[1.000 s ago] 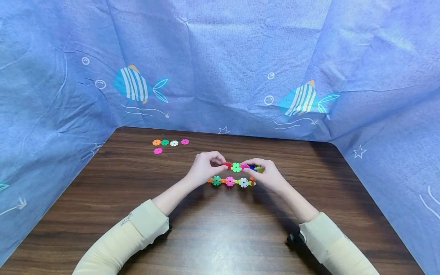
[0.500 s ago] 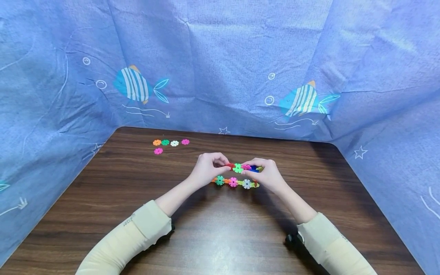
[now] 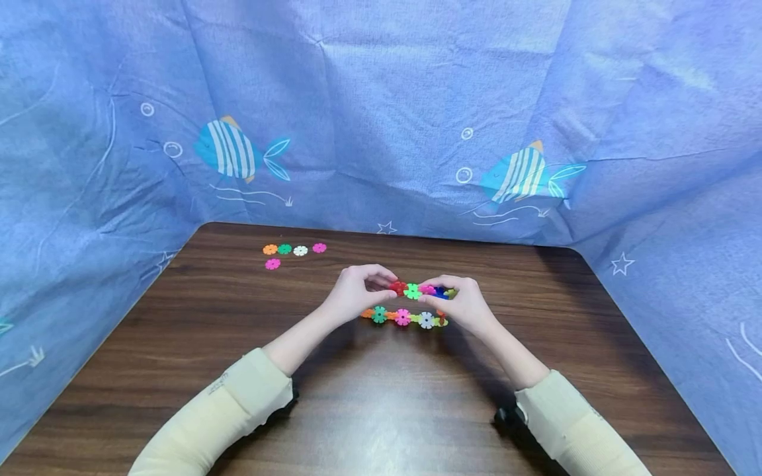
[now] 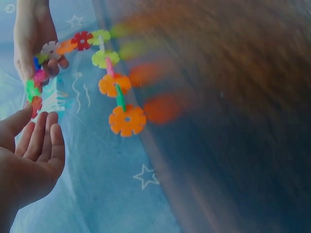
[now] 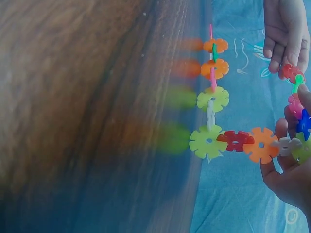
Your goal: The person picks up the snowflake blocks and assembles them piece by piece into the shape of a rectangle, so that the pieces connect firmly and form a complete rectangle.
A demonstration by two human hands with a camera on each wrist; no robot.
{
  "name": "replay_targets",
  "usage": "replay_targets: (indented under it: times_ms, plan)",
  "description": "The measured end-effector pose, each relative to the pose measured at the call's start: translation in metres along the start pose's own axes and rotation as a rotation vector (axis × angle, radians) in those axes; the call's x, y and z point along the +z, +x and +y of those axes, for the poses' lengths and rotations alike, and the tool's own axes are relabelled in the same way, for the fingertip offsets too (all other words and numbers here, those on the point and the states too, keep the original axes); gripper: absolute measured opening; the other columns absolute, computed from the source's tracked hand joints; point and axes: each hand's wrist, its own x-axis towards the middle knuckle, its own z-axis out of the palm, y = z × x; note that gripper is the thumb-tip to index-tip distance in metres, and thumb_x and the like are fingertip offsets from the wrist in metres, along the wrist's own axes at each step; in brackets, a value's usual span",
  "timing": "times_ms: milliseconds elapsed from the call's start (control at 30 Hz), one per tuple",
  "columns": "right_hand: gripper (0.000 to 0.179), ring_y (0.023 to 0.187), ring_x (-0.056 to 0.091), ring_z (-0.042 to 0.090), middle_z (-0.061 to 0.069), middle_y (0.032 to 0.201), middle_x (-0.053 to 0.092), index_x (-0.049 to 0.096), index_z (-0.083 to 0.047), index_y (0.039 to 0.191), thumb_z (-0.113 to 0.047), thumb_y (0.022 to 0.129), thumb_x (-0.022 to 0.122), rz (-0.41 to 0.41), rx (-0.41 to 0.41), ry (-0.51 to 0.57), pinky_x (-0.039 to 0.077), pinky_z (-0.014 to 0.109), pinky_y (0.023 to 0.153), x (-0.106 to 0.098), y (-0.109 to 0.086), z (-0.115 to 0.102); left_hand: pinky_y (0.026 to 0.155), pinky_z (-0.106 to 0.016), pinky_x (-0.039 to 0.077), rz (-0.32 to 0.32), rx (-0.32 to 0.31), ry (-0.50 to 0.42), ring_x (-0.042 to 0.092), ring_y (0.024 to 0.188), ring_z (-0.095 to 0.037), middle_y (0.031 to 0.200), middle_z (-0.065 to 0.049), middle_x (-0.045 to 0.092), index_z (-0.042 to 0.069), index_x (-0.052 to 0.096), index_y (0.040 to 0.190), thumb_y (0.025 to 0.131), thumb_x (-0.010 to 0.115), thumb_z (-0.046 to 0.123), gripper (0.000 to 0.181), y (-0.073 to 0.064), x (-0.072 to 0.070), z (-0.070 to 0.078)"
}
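Note:
A chain of interlocking plastic flower discs (image 3: 403,317) bends in a U between both hands, raised off the table. My left hand (image 3: 352,291) has its thumb and fingertips at the red disc (image 4: 36,107) that ends the upper row, pinching its edge. A bright green disc (image 3: 412,291) follows it. My right hand (image 3: 464,301) grips the same row around the pink and blue discs (image 5: 303,121), partly hidden by the fingers. Orange, red and yellow-green discs (image 5: 209,141) run round the bend. The lower row, with an orange disc (image 4: 127,120) at its end, hangs unheld nearer the person.
Loose flower discs lie at the far left of the brown wooden table (image 3: 178,317): orange (image 3: 270,249), green (image 3: 284,249), white (image 3: 300,250) and two pink (image 3: 319,248). A blue fish-print cloth (image 3: 381,119) hangs behind and at both sides.
The chain has shifted slightly right. My left thumb and fingers have spread a little, so more of the red disc shows. My right hand keeps its grip almost in place.

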Motion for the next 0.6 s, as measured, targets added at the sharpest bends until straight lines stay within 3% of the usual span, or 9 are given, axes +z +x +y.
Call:
replay_targets:
  times_ms: [267, 433, 600]
  plan:
    - [0.026, 0.070, 0.058, 0.019, -0.002, 0.090, 0.072, 0.073, -0.020, 0.097, -0.037, 0.078, 0.077, 0.011, 0.054, 0.017, 0.050, 0.024, 0.056, -0.003, -0.001, 0.002, 0.074, -0.028, 0.053, -0.046, 0.031, 0.029, 0.066, 0.085, -0.009, 0.096, -0.004, 0.072, 0.012, 0.067, 0.108, 0.080, 0.076, 0.015, 0.029, -0.001, -0.023, -0.001]
    - [0.028, 0.073, 0.058, 0.018, 0.001, 0.097, 0.071, 0.071, -0.020, 0.103, -0.032, 0.079, 0.076, -0.003, 0.082, 0.027, 0.051, 0.023, 0.058, -0.005, -0.001, 0.002, 0.080, -0.037, 0.052, -0.066, 0.052, 0.087, 0.065, 0.093, -0.017, 0.101, -0.003, 0.071, 0.014, 0.065, 0.112, 0.080, 0.076, 0.019, 0.034, -0.001, -0.043, -0.003]
    - [0.028, 0.074, 0.057, 0.021, 0.007, 0.099, 0.071, 0.071, -0.011, 0.107, -0.022, 0.082, 0.075, -0.019, 0.078, 0.028, 0.049, 0.022, 0.058, -0.008, -0.003, -0.013, 0.088, -0.044, 0.049, -0.072, 0.045, 0.150, 0.063, 0.102, -0.022, 0.106, -0.003, 0.070, 0.016, 0.064, 0.115, 0.079, 0.077, 0.020, 0.038, -0.003, -0.065, -0.008]
